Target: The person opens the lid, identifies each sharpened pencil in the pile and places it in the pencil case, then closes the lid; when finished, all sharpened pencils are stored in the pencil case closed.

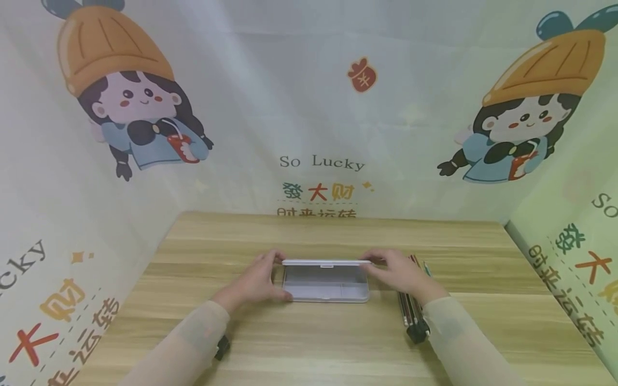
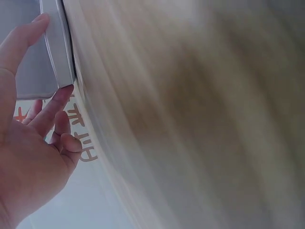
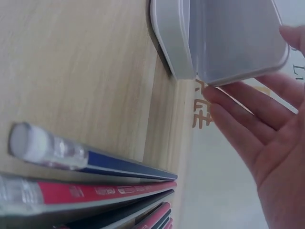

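A white pencil case (image 1: 309, 295) lies lengthwise on the table with its hinged lid (image 1: 325, 262) raised; its inside looks bare, with a divider near the right. My left hand (image 1: 256, 281) holds the left end, thumb at the front corner and fingers toward the back. In the left wrist view the thumb presses the case (image 2: 57, 52) while a fingertip touches its corner. With my right hand (image 1: 398, 271) I grip the lid's right end, thumb on its edge and fingers behind it. Several pencils (image 3: 119, 191) in blue, red and black lie beneath my right wrist.
The wood-grain table (image 1: 299, 348) ends against a pale printed cloth backdrop (image 1: 318, 118). Dark blocks sit by both wrists, the right one (image 1: 417, 332) near the pencils' front ends and the left one (image 1: 222, 348) beside the sleeve.
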Demonstrator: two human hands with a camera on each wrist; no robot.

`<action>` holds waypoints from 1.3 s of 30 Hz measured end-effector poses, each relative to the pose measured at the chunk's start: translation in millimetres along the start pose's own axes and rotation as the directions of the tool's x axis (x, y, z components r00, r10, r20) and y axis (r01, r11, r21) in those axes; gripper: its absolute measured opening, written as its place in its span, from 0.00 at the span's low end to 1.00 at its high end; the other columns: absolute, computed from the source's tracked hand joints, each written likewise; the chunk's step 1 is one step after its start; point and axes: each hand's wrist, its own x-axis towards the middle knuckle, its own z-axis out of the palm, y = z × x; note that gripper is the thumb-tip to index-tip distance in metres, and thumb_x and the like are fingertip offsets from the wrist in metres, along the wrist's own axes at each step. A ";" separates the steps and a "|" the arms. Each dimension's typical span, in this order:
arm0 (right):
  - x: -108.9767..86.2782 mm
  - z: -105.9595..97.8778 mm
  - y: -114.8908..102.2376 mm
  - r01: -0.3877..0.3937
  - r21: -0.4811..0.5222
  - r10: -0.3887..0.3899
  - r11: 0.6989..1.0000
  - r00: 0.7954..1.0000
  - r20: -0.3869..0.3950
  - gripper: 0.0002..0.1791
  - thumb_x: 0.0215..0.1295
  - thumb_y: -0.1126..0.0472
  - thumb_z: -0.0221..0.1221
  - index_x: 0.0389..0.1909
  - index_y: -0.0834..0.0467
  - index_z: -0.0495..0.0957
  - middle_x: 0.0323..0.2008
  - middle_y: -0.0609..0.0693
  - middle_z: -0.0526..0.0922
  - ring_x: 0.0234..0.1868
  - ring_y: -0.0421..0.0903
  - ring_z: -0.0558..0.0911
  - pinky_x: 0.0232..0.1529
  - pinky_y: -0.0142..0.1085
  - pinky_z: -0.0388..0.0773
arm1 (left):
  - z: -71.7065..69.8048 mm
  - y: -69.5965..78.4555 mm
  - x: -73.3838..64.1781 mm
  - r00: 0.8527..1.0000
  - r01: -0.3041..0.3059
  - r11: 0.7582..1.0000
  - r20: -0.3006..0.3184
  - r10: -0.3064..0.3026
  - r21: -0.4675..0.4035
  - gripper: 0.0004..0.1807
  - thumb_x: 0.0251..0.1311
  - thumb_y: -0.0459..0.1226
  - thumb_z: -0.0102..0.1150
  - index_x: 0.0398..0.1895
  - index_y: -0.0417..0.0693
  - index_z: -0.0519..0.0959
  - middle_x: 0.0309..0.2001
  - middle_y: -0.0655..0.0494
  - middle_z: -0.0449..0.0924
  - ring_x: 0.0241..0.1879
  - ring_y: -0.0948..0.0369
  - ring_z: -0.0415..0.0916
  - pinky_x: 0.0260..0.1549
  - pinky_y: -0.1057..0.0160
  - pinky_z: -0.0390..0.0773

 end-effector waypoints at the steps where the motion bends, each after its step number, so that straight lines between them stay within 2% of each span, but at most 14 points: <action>1: 0.3 0.4 0.1 0.000 -0.005 0.000 1.000 1.000 -0.027 0.18 0.74 0.48 0.60 0.53 0.56 0.85 0.54 0.54 0.88 0.59 0.57 0.85 0.65 0.53 0.80 | 0.5 0.0 -0.2 1.000 0.000 1.000 -0.005 0.000 -0.001 0.53 0.33 0.49 0.88 0.64 0.46 0.68 0.63 0.47 0.77 0.66 0.46 0.71 0.70 0.43 0.72; 4: 2.0 1.4 -0.7 0.010 0.003 -0.010 1.000 0.993 -0.119 0.14 0.73 0.50 0.62 0.50 0.55 0.86 0.50 0.53 0.89 0.55 0.55 0.87 0.61 0.52 0.83 | 1.6 -0.5 0.0 1.000 0.003 1.000 -0.011 -0.003 -0.003 0.52 0.33 0.49 0.87 0.63 0.46 0.67 0.63 0.47 0.78 0.66 0.46 0.72 0.70 0.43 0.71; 9: 5.4 1.1 -3.6 0.094 0.091 -0.071 0.991 0.969 -0.235 0.11 0.70 0.60 0.66 0.50 0.60 0.84 0.46 0.55 0.90 0.48 0.53 0.89 0.53 0.47 0.88 | 2.3 -0.8 -0.6 1.000 -0.005 1.000 -0.007 0.005 -0.001 0.47 0.35 0.49 0.87 0.58 0.49 0.69 0.62 0.50 0.78 0.65 0.47 0.73 0.68 0.42 0.73; 13: 8.1 -0.1 -4.5 0.129 0.108 -0.096 0.986 0.959 -0.267 0.08 0.69 0.63 0.66 0.47 0.58 0.84 0.45 0.53 0.90 0.44 0.49 0.90 0.49 0.40 0.89 | 0.6 0.7 -1.6 1.000 -0.014 1.000 -0.004 0.014 0.006 0.44 0.36 0.49 0.86 0.57 0.50 0.71 0.60 0.49 0.78 0.64 0.46 0.73 0.68 0.41 0.73; 18: 9.7 0.3 -2.4 0.141 0.097 -0.106 0.985 0.948 -0.299 0.08 0.68 0.65 0.66 0.46 0.57 0.86 0.46 0.53 0.90 0.45 0.50 0.89 0.48 0.39 0.89 | 0.6 0.7 -2.0 1.000 -0.009 1.000 -0.003 0.009 0.016 0.45 0.36 0.50 0.86 0.59 0.50 0.73 0.60 0.49 0.77 0.65 0.45 0.73 0.68 0.40 0.73; 22: 10.9 1.0 0.6 0.197 0.050 -0.167 0.979 0.919 -0.357 0.08 0.66 0.68 0.67 0.45 0.58 0.88 0.45 0.53 0.90 0.45 0.51 0.89 0.45 0.40 0.89 | 2.7 -1.5 -0.8 1.000 -0.019 1.000 -0.008 0.019 0.007 0.46 0.36 0.49 0.86 0.60 0.49 0.73 0.60 0.50 0.77 0.65 0.46 0.73 0.69 0.41 0.72; 25: 12.0 2.1 3.0 0.248 0.009 -0.224 0.969 0.889 -0.399 0.09 0.63 0.70 0.68 0.43 0.58 0.88 0.44 0.53 0.91 0.44 0.51 0.89 0.42 0.39 0.90 | 4.1 -2.6 -0.9 0.999 -0.032 0.999 -0.007 0.032 0.001 0.45 0.37 0.48 0.86 0.61 0.48 0.73 0.60 0.51 0.78 0.64 0.47 0.73 0.69 0.42 0.72; 27: 12.0 2.8 4.0 0.260 0.000 -0.237 0.966 0.880 -0.413 0.09 0.62 0.71 0.68 0.42 0.58 0.89 0.43 0.53 0.91 0.43 0.51 0.89 0.41 0.37 0.90 | 5.2 -2.8 -1.7 0.999 -0.039 0.999 -0.006 0.039 -0.001 0.45 0.37 0.48 0.86 0.61 0.48 0.73 0.60 0.51 0.78 0.65 0.47 0.72 0.69 0.42 0.72; 32: 11.9 4.2 5.3 0.238 -0.006 -0.218 0.971 0.880 -0.422 0.09 0.63 0.71 0.68 0.42 0.57 0.89 0.45 0.52 0.91 0.45 0.50 0.89 0.41 0.34 0.89 | 6.0 -1.9 -3.0 0.999 -0.043 0.999 -0.001 0.043 0.000 0.47 0.38 0.48 0.86 0.64 0.46 0.74 0.63 0.49 0.78 0.66 0.46 0.72 0.71 0.42 0.70; 35: 12.5 4.6 6.0 0.240 0.005 -0.216 0.971 0.881 -0.420 0.10 0.62 0.71 0.69 0.43 0.58 0.88 0.46 0.53 0.90 0.45 0.51 0.89 0.41 0.35 0.89 | 5.0 -0.9 -2.3 0.999 -0.038 0.999 0.009 0.038 0.003 0.48 0.39 0.47 0.85 0.67 0.46 0.74 0.65 0.46 0.77 0.68 0.45 0.71 0.72 0.41 0.69; 39: 14.7 4.0 6.1 0.233 0.052 -0.195 0.971 0.900 -0.391 0.16 0.59 0.72 0.71 0.48 0.60 0.86 0.48 0.55 0.89 0.47 0.54 0.88 0.42 0.39 0.90 | 2.4 0.4 -1.2 0.999 -0.037 0.999 0.026 0.037 0.004 0.49 0.40 0.47 0.85 0.69 0.46 0.74 0.68 0.44 0.76 0.69 0.43 0.70 0.73 0.41 0.67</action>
